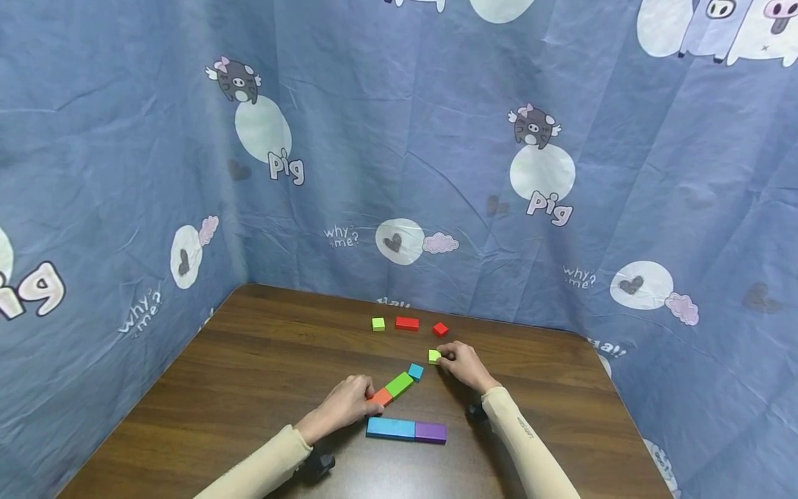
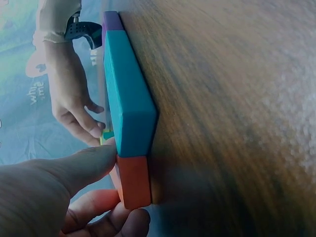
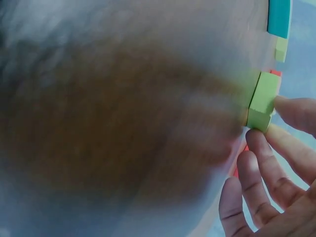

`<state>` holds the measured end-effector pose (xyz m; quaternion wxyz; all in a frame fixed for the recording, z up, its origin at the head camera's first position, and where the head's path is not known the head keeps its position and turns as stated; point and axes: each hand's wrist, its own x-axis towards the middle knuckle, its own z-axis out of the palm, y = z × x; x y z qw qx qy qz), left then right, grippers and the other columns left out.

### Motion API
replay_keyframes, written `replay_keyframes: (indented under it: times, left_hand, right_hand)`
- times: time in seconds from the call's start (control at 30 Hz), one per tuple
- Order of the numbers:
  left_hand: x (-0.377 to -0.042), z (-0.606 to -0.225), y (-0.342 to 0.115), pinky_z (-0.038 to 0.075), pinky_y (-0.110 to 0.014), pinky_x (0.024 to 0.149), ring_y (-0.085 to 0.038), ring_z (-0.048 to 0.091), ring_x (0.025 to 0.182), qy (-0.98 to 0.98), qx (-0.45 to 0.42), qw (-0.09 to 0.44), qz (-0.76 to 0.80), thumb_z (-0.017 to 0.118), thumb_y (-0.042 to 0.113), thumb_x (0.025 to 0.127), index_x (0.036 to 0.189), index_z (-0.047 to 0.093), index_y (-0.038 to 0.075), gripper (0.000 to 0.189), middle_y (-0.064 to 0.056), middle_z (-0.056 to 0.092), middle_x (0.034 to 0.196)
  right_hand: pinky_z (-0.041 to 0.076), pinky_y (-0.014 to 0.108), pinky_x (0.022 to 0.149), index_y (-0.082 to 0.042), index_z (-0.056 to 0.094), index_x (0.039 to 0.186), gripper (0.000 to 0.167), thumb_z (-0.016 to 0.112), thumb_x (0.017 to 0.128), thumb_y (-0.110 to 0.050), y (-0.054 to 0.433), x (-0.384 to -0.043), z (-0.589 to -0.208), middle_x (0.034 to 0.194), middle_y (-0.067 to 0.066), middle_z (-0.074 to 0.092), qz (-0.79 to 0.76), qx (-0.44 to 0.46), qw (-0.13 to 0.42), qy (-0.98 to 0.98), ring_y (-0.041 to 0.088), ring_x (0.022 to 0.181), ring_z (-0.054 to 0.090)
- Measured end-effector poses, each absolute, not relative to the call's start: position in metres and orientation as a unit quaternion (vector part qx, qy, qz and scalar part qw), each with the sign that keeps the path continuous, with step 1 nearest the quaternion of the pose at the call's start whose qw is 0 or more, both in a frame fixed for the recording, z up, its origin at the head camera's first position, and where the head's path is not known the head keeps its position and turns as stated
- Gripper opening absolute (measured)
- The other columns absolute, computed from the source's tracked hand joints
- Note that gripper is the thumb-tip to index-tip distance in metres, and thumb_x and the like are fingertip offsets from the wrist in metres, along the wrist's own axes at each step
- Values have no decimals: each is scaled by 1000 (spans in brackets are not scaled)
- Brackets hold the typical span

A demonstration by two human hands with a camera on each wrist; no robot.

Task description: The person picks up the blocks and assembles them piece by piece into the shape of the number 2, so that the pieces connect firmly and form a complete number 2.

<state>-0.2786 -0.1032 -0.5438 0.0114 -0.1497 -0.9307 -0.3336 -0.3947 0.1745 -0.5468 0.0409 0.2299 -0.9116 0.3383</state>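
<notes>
My left hand [image 1: 346, 403] holds the orange block [image 1: 380, 397] between thumb and fingers; this block [image 2: 136, 182] also shows in the left wrist view. Against its far end lies a green block [image 1: 400, 384], with a small blue block [image 1: 415, 372] at that one's far corner. My right hand [image 1: 464, 365] pinches a small yellow-green block [image 3: 262, 101] between thumb and fingertips, just beyond the small blue block. Nearer the person, a long blue block [image 1: 391, 427] and a purple block [image 1: 431, 432] lie end to end.
Toward the back of the brown wooden table [image 1: 268, 339] lie a light green block [image 1: 378, 324], a red oblong block [image 1: 407, 324] and a small red block [image 1: 440, 329]. A blue patterned curtain [image 1: 349, 152] hangs behind the table and along its sides.
</notes>
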Motion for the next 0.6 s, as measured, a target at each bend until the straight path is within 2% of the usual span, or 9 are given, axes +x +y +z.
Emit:
replay_keyframes:
  times: [0.23, 0.6]
  left_hand:
    - [-279, -545, -103, 30, -22, 49, -7, 40, 57, -932, -148, 8, -330, 81, 25, 77, 75, 58, 8, 28, 4, 48, 67]
    - [-279, -547, -103, 31, -21, 49, -7, 40, 57, -933, -153, 25, -325, 82, 23, 76, 74, 58, 8, 28, 5, 49, 67]
  right_hand:
    - [46, 23, 70, -3, 71, 105, 21, 69, 85, -8, 169, -395, -548, 91, 5, 64, 329, 235, 39, -914, 9, 77, 56]
    - [48, 26, 72, -3, 68, 108, 21, 68, 87, -10, 159, -395, -548, 93, 6, 67, 330, 243, 29, -912, 10, 79, 59]
